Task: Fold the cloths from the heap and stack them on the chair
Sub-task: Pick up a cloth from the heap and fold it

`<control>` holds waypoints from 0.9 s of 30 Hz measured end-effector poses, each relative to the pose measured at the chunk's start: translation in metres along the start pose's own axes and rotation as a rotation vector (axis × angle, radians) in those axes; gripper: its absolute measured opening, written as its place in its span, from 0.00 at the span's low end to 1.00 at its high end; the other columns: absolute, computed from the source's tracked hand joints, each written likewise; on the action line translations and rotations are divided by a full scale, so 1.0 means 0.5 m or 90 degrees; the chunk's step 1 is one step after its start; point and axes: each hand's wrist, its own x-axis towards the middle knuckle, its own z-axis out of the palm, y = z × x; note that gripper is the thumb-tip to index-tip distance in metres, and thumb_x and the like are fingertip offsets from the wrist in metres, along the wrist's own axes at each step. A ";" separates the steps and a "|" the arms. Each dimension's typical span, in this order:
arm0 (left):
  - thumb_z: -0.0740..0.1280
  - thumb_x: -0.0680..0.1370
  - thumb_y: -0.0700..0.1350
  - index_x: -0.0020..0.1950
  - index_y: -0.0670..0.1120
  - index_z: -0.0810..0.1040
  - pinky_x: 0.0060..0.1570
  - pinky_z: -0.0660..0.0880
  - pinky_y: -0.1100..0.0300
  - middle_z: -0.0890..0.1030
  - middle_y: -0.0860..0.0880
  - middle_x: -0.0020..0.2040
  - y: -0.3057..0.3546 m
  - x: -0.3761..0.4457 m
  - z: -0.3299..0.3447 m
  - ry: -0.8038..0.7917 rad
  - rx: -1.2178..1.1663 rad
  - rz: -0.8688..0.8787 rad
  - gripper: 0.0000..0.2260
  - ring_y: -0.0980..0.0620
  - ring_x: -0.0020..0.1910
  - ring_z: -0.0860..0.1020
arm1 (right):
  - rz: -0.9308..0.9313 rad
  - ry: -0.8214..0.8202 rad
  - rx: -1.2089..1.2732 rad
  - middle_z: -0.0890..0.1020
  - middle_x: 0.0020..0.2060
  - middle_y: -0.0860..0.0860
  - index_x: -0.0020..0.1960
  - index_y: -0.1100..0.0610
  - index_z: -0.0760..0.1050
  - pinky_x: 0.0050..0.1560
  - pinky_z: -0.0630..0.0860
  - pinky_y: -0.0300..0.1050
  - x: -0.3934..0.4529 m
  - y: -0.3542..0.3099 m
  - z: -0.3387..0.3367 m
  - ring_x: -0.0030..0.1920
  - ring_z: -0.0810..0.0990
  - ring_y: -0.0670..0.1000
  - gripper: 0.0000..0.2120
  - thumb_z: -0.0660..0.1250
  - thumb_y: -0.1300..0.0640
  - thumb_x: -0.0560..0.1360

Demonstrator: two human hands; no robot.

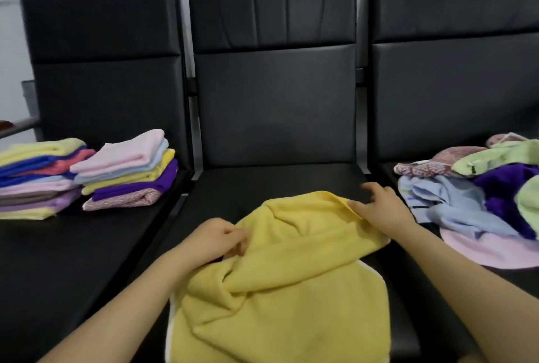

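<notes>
Right now your left hand [217, 241] pinches the near-left edge of the yellow cloth [280, 284], which lies rumpled on the middle chair's seat [280, 179]. Your right hand [379, 208] pinches its far-right edge, the other fingers spread loose. Two folded stacks [87, 176] sit on the left chair [102, 85], and the unfolded heap [478, 196] lies on the right chair [452, 85].
</notes>
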 end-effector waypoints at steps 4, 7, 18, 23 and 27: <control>0.63 0.77 0.61 0.61 0.54 0.76 0.56 0.75 0.55 0.75 0.52 0.59 0.010 0.071 0.024 0.148 -0.010 -0.028 0.16 0.54 0.57 0.75 | -0.110 -0.107 -0.105 0.69 0.65 0.51 0.71 0.46 0.67 0.68 0.65 0.52 -0.014 0.000 0.010 0.70 0.64 0.54 0.31 0.67 0.36 0.72; 0.64 0.75 0.65 0.69 0.53 0.70 0.52 0.75 0.57 0.75 0.53 0.59 0.028 0.105 0.041 0.132 -0.011 -0.054 0.27 0.54 0.57 0.75 | -0.132 -0.120 -0.191 0.71 0.64 0.50 0.71 0.47 0.67 0.64 0.69 0.50 -0.011 -0.004 0.017 0.66 0.69 0.52 0.31 0.68 0.36 0.72; 0.65 0.79 0.44 0.44 0.48 0.75 0.39 0.70 0.60 0.77 0.51 0.42 -0.007 0.078 -0.032 0.461 -0.305 0.112 0.04 0.51 0.42 0.75 | 0.012 -0.113 0.406 0.81 0.47 0.52 0.49 0.51 0.79 0.49 0.77 0.47 -0.019 -0.053 -0.007 0.48 0.79 0.51 0.06 0.67 0.49 0.78; 0.67 0.78 0.50 0.39 0.49 0.78 0.38 0.72 0.57 0.78 0.54 0.35 0.012 0.045 -0.044 0.325 -0.159 0.189 0.09 0.54 0.36 0.76 | 0.063 -0.067 0.415 0.80 0.54 0.57 0.55 0.55 0.79 0.55 0.75 0.51 -0.021 -0.075 -0.003 0.50 0.77 0.53 0.13 0.63 0.47 0.79; 0.63 0.78 0.60 0.45 0.48 0.81 0.40 0.76 0.58 0.82 0.54 0.36 0.025 0.042 -0.001 0.102 -0.045 -0.013 0.16 0.56 0.36 0.79 | 0.048 -0.174 0.171 0.81 0.47 0.55 0.51 0.60 0.78 0.45 0.73 0.45 -0.029 -0.045 0.003 0.46 0.78 0.51 0.20 0.66 0.42 0.76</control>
